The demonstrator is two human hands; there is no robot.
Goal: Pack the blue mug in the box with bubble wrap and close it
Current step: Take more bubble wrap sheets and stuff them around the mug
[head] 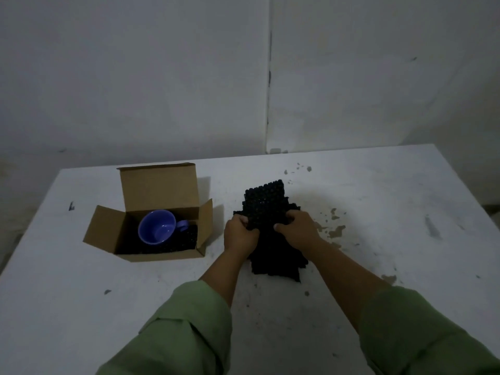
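On a scuffed white table, toward its left side, an open cardboard box was seen with its lid flap raised at the back and its side flaps spread outward. No printing, label or brand could be read on the cardboard. Inside the box, the blue mug was seen lying tilted, its mouth turned up toward the camera and its handle pointing right, on a bed of black bubble wrap that lined the bottom. Just right of the box, a separate sheet of black bubble wrap was held above the table by both hands. The left hand was curled around the sheet's near left edge, fingers tucked into the material. The right hand was likewise closed on the sheet beside it, thumb pressed against the bubbled surface. The lower part of the sheet was seen hanging bunched between the two forearms, which were covered from the elbow by pale green sleeves. Chipped paint was visible on the tabletop to the right of the hands.
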